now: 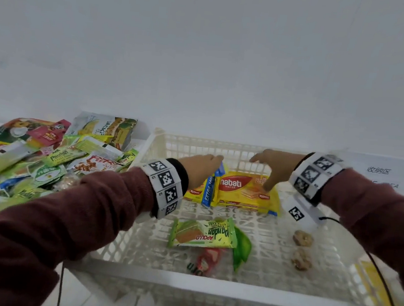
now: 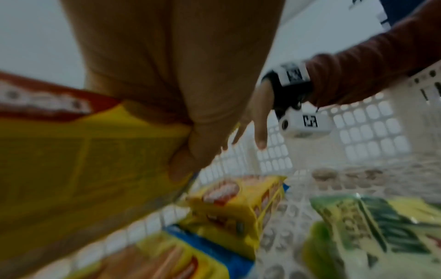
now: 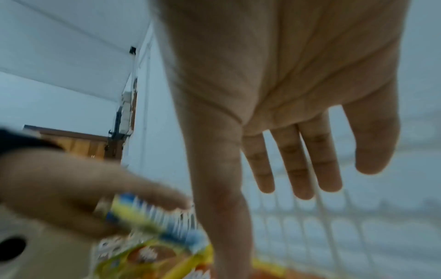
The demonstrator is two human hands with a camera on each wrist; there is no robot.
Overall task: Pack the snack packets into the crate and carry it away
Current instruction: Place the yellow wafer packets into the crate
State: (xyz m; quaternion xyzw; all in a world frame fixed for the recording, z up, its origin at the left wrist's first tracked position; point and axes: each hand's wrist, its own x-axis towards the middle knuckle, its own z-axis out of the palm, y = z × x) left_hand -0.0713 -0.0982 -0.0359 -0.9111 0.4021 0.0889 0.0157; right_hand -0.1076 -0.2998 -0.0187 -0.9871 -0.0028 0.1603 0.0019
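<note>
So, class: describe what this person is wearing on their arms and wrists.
Both arms wear dark maroon sleeves. Each wrist carries a white band printed with black square codes over a black cuff. A small white camera box with one code hangs under the right wrist, trailing a thin black cable. The hands are bare.

You have a white lattice crate (image 1: 208,279) holding yellow Nabati wafer packets (image 1: 244,191) stacked flat at its far side, one more wafer packet (image 1: 213,186) standing on edge beside them. A green Pandan packet (image 1: 203,232) lies nearer you. Unpacked snack packets (image 1: 47,157) lie heaped left of the crate.
</note>
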